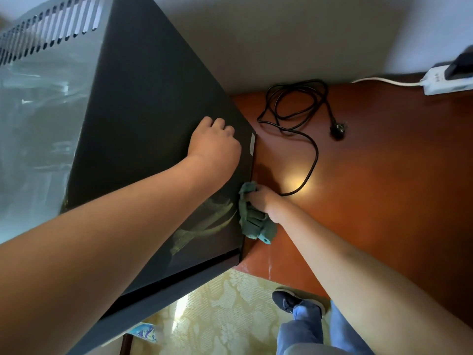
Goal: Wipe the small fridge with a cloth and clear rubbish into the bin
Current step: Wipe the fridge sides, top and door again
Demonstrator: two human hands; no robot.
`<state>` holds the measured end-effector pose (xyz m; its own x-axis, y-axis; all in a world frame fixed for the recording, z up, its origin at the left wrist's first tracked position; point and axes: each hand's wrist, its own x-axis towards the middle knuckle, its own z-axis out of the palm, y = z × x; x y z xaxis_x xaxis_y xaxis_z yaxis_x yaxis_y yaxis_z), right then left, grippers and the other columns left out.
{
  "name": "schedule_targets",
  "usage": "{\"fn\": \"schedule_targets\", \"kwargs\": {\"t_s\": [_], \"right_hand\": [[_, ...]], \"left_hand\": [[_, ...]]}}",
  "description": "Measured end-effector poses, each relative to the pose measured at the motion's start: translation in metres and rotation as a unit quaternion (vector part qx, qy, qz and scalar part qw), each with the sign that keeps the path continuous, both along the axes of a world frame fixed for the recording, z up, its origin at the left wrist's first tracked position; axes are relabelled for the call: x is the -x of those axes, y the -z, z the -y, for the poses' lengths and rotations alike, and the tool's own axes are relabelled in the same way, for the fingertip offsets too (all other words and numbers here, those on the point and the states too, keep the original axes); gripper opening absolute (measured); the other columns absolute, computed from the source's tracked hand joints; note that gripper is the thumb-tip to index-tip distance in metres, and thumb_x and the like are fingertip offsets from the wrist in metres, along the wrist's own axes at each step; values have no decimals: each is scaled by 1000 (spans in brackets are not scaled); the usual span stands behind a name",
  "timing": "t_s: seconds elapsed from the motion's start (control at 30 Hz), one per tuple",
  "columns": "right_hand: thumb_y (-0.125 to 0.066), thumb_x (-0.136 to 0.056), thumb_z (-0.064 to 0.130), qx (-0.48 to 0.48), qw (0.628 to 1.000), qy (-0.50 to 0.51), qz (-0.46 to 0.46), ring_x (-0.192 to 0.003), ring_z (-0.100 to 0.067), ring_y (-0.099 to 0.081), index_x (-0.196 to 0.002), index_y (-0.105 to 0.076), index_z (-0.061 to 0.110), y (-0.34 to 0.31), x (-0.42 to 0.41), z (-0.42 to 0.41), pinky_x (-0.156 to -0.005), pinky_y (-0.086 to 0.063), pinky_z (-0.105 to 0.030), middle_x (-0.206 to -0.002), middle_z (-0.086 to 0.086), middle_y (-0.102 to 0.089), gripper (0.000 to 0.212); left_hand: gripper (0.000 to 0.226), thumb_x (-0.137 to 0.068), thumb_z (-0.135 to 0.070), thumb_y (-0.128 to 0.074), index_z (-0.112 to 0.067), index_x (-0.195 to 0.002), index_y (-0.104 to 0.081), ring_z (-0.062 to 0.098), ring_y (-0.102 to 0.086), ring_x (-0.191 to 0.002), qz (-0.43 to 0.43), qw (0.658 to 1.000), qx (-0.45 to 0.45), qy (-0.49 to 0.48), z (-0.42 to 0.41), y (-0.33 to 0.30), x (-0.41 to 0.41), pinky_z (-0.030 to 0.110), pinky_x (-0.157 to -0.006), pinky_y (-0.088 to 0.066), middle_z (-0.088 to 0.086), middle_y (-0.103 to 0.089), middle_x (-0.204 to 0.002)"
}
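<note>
The small fridge [143,119] is tilted on the wooden surface [384,175], steadied by the left hand [213,144], whose fingers are curled over the dark panel. The green cloth [252,216] is bunched in the right hand [263,201] at the lower edge. Slip risk: the fridge could tip if bracing eases. Counted: one cloth, one power cord [302,119], one power strip [445,78]. No bin is seen.
</note>
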<state>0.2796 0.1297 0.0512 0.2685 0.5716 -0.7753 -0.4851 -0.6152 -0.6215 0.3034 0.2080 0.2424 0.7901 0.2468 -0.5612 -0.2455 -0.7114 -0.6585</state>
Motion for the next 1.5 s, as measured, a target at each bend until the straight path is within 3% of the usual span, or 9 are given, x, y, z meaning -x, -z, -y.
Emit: {"fn": "schedule_targets", "kwargs": {"t_s": [0.13,0.33,0.47,0.6,0.8,0.97,1.07,1.3,1.5], "right_hand": [[-60,-97,11,-60,993,89,-52,-103,-28,-65,-127,-63,15,-13,-13,3,-77,-55,-32,-117,-13,-68,30],[-56,-92,18,-105,983,153,-1,-115,-29,-64,-134,-57,19,12,-40,-20,-103,-50,-46,-125,-10,-66,43],[-53,-100,13,-25,998,59,2,-123,-33,-57,-138,-53,8,8,-19,-4,-99,-47,-38,-135,-14,-59,39],[-61,-96,8,-57,992,91,-69,-96,-27,-65,-129,-62,12,-1,-13,5,-76,-54,-31,-112,-11,-68,33],[-56,-89,11,-138,978,158,4,-103,-29,-68,-119,-63,20,27,-52,-23,-91,-56,-43,-109,-10,-70,32],[-46,-103,15,-42,999,10,20,-105,-23,-53,-125,-54,18,-9,-20,-5,-99,-47,-39,-107,-6,-56,23],[-46,-106,20,-29,995,-96,15,-125,-31,-56,-139,-54,4,-37,-7,8,-103,-45,-36,-134,-16,-58,39],[-55,-101,14,-129,975,172,-50,-93,-24,-68,-129,-62,20,-45,0,11,-79,-56,-33,-110,-11,-71,29],[-51,-96,6,-61,987,137,-57,-92,-22,-66,-120,-62,26,-8,107,39,-81,-55,-33,-108,-10,-70,33]], "left_hand": [[37,-100,-27,-48,-21,-136,-56,30,-39,-131,0,1000,0,-2,0,2,-1,42,-106,-31,8,-48,-141],[36,-100,-27,-47,-21,-134,-57,30,-40,-131,0,1000,-3,-1,-1,4,1,42,-106,-31,7,-49,-140],[36,-100,-26,-48,-21,-134,-58,31,-40,-131,0,1000,0,-6,-1,5,2,44,-108,-30,8,-49,-141],[37,-100,-26,-47,-20,-135,-57,31,-40,-133,6,1000,2,-16,2,4,4,44,-110,-30,8,-48,-142],[38,-100,-27,-48,-21,-137,-55,31,-37,-136,5,1000,1,-28,3,4,8,45,-114,-27,8,-46,-146],[41,-100,-29,-50,-21,-140,-53,32,-38,-139,-2,999,-3,-32,9,1,16,47,-120,-21,10,-45,-149],[45,-100,-30,-50,-21,-144,-51,32,-35,-143,1,999,-7,-33,12,-8,23,47,-124,-15,11,-42,-153],[43,-100,-28,-48,-18,-142,-53,33,-35,-143,31,999,-17,-36,18,-34,37,47,-124,-17,13,-43,-152],[45,-100,-31,-52,-16,-143,-53,33,-29,-147,56,997,-20,-41,23,-43,70,47,-126,-13,14,-41,-156]]}}
